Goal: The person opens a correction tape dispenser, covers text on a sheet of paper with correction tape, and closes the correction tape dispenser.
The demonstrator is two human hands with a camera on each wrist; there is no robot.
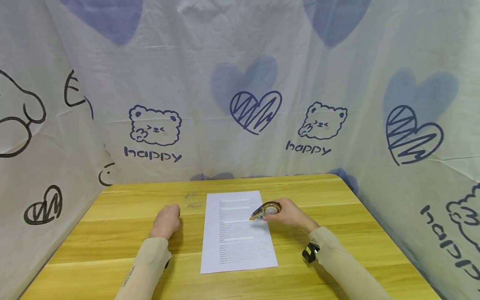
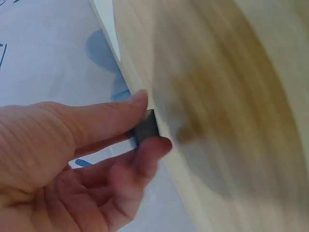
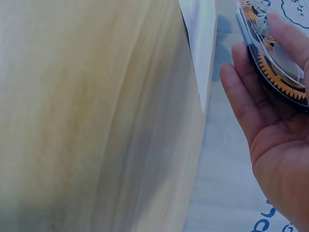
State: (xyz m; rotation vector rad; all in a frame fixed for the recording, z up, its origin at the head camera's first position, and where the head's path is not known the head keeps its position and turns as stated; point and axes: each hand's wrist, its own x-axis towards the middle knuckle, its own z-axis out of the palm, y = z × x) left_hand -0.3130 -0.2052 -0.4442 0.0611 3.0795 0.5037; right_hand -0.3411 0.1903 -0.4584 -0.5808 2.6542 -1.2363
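Observation:
My right hand grips a correction tape dispenser with a clear and black case. Its orange tip points left, over the right part of a printed sheet of paper. The right wrist view shows orange gear wheels inside the correction tape, held between thumb and fingers. Left of the sheet, my left hand is held close over the table. In the left wrist view its thumb and fingers pinch a small dark rectangular piece, which the head view hides.
The paper lies flat on a yellow wood-grain table, with white bands between some lines of print. A white curtain with hearts and bear drawings hangs behind and along both sides. A black wrist device sits at the right sleeve.

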